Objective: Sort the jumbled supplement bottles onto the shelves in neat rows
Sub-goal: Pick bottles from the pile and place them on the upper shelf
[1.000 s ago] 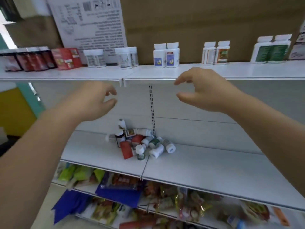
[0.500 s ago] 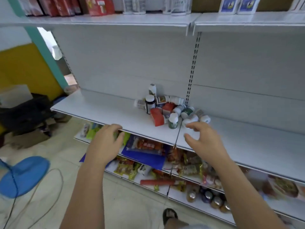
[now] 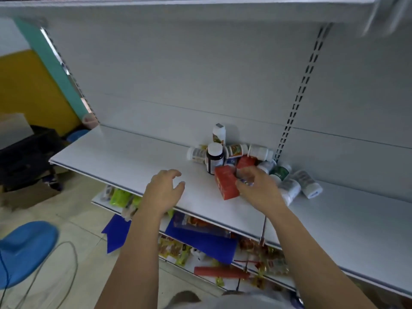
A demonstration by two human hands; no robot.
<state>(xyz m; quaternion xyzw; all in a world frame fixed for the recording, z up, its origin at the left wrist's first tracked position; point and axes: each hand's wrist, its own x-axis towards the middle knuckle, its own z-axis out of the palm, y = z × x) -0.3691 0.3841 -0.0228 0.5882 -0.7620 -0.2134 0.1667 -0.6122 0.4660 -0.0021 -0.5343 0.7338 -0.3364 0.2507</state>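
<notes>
Pile: jumbled bottles (image 3: pixel 236 152) lie centre-right of the frame on the middle shelf (image 3: pixel 124 157), against its back wall.
Right hand (image 3: pixel 259 189): at the pile's near edge, fingers (image 3: pixel 244 175) curled over the red box (image 3: pixel 226 186); I cannot tell whether they pinch anything.
Left hand (image 3: pixel 163 189): left of the pile, fingers loosely apart, holding nothing.
Key relation: the box's long axis runs top to bottom of the frame, just left of the curled fingers; the right hand is nearer.
Upright: dark bottle (image 3: pixel 215 158), above the box in the frame.
</notes>
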